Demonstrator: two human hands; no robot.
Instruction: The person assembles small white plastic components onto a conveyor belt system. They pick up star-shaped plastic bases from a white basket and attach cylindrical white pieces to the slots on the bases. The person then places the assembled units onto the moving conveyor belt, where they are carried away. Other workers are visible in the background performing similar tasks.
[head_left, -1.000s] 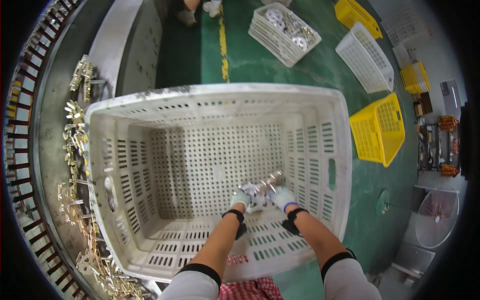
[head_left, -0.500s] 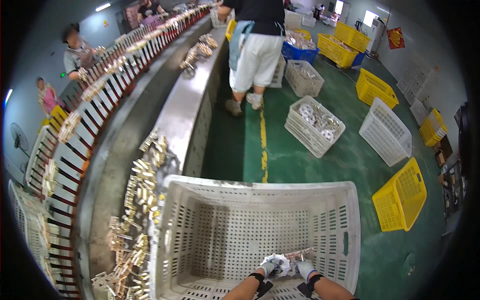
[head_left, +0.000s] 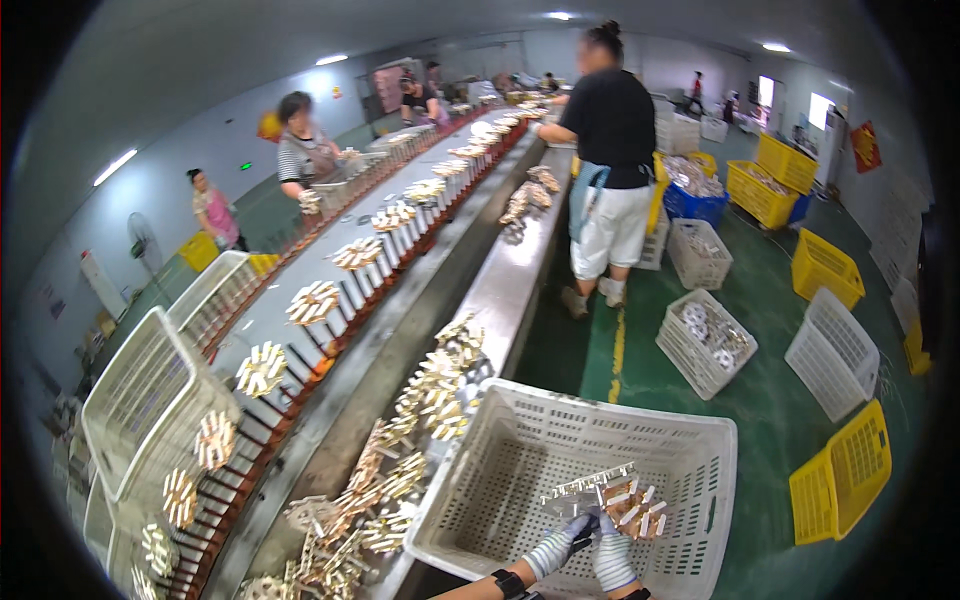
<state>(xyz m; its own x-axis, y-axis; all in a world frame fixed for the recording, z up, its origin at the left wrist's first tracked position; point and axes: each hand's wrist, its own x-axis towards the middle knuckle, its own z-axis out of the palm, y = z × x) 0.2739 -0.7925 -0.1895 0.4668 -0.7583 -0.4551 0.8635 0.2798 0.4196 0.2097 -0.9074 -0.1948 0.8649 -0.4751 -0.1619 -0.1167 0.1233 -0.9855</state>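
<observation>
My gloved left hand and gloved right hand meet over the large white perforated crate. Above my left fingers a silver toothed plate sticks up at a slant, its lower end at the fingertips. My right hand has a copper-coloured round piece with pale bars by its near edge. The fingers of both hands are closed; their exact grip is partly hidden. Beside the crate's left wall lies a pile of brass and copper barred pieces on the metal ledge.
A curved conveyor with upright dark rods carries barred discs on the left. A co-worker stands ahead at the ledge. White crates and yellow crates stand on the green floor to the right. Another white crate leans at the far left.
The view has swung left and up. A white toothed ring was at my left hand; now the silver plate and the copper-coloured piece show there, and my hands have come together.
</observation>
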